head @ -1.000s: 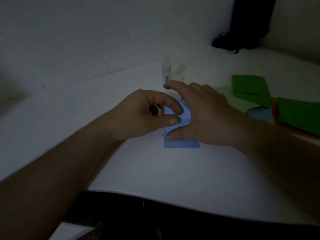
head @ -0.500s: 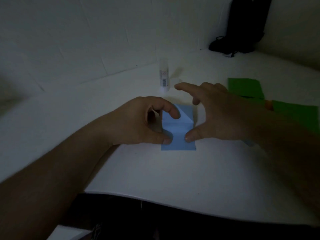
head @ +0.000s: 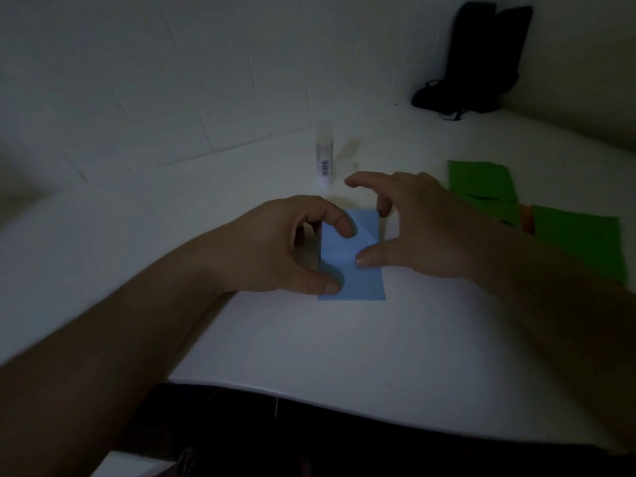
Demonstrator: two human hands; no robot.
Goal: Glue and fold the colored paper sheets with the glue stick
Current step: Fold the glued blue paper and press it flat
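Where forearms cross the near edge: table (head: 309,346), white, dim.
Blue paper (head: 358,270): folded, flat, long axis near-to-far, upper part hidden by fingers.
Left hand (head: 272,246): curled, thumb and forefinger pressing paper's left edge.
Right hand (head: 426,228): thumb on paper, fingers arched, loose.
Glue stick (head: 324,153): upright, beyond paper, label blurred.
Green sheets (head: 481,182): far right, partly cut off.

The left hand (head: 275,246) hides the blue paper's (head: 358,270) left edge. The right hand (head: 423,228) covers its far right corner and part of the green sheets (head: 481,180), which the picture's right edge cuts off. The glue stick's (head: 324,153) label is too blurred to read.
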